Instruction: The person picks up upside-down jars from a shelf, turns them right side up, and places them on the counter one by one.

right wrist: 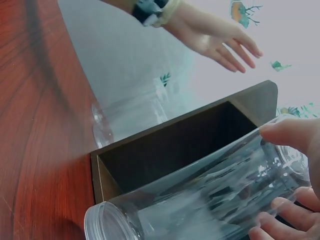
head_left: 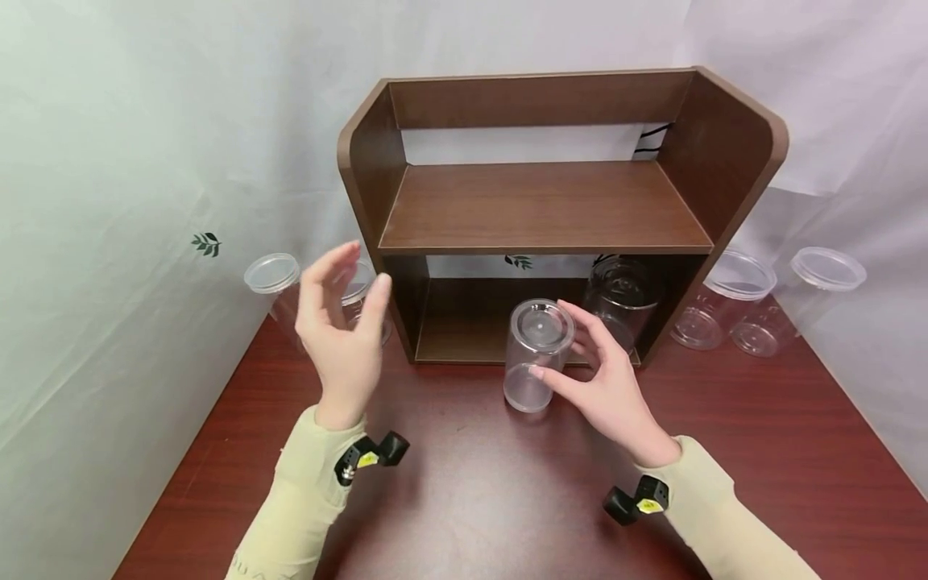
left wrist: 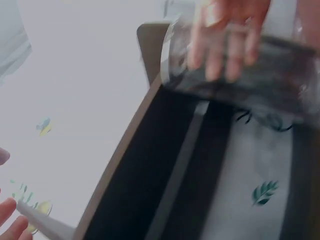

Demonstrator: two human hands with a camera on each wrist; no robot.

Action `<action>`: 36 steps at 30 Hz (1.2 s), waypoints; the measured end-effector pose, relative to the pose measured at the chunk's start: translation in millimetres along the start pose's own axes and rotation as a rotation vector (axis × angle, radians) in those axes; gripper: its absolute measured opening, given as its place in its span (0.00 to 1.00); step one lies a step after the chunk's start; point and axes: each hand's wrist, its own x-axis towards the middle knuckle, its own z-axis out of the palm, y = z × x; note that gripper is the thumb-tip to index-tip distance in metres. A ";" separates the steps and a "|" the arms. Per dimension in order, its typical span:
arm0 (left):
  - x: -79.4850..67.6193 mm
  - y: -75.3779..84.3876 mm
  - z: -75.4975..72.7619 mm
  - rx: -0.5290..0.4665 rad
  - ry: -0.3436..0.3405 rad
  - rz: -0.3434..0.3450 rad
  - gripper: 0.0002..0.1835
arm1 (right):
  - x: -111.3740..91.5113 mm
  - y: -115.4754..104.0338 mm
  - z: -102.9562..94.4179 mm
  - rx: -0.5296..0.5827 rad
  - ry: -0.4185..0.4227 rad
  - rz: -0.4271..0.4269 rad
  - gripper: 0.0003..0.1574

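Note:
My right hand [head_left: 616,395] grips a clear plastic jar [head_left: 528,379] with the thumb on its near side and the fingers round its far side. The jar stands upright in front of the shelf's lower compartment, its round recessed end facing up. In the right wrist view the same jar [right wrist: 200,195] has a ridged lid at the table end. My left hand [head_left: 341,338] is raised in the air at the left of the shelf, holding nothing, thumb and fingers spread apart. Behind it, partly hidden, are two more clear jars [head_left: 271,274].
A brown two-tier shelf [head_left: 544,205] stands on the red-brown table [head_left: 464,491]. Another clear jar [head_left: 625,294] is inside its lower compartment on the right. Beyond the shelf's right side stand two lidded jars [head_left: 739,274]. White cloth [head_left: 217,97] hangs behind and beside everything.

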 end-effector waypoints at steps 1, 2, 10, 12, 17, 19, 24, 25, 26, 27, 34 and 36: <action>-6.0 -3.3 0.0 -0.017 -0.028 -0.003 0.22 | -0.6 -0.4 -0.3 0.003 0.000 -0.006 0.53; -12.1 -6.9 -0.1 -0.032 -0.059 -0.007 0.23 | -1.0 -0.9 -0.6 0.008 0.000 -0.014 0.53; -60.0 -29.8 -2.3 -0.078 -0.358 -0.139 0.32 | -3.7 -11.7 -1.9 0.075 0.011 -0.061 0.54; -69.8 -32.9 -3.5 -0.065 -0.439 -0.189 0.37 | -4.3 -14.4 -1.8 0.091 0.009 -0.075 0.55; -86.7 -28.7 -2.4 -0.061 -0.606 -0.298 0.44 | -6.3 -20.8 -2.1 0.134 0.012 -0.111 0.55; -91.0 -24.9 -0.9 -0.058 -0.650 -0.324 0.45 | -7.1 -22.8 -2.6 0.154 0.016 -0.119 0.55; -104.2 -30.4 1.7 0.007 -0.733 -0.348 0.49 | -9.2 -28.1 -3.8 0.214 0.018 -0.122 0.55; -107.6 -34.4 1.8 0.023 -0.749 -0.351 0.50 | -9.7 -29.2 -4.0 0.228 0.017 -0.123 0.55; -110.7 -38.4 1.8 0.037 -0.765 -0.353 0.51 | -10.1 -30.3 -4.1 0.243 0.015 -0.127 0.54; -113.8 -42.6 1.6 0.052 -0.780 -0.355 0.52 | -10.5 -31.1 -4.2 0.262 0.012 -0.137 0.54; -123.0 -53.4 -0.3 0.114 -0.824 -0.376 0.54 | -10.9 -31.5 -3.6 0.385 0.008 -0.190 0.52; -123.5 -53.1 -0.3 0.110 -0.814 -0.382 0.51 | -11.0 -31.1 -3.5 0.401 0.022 -0.180 0.52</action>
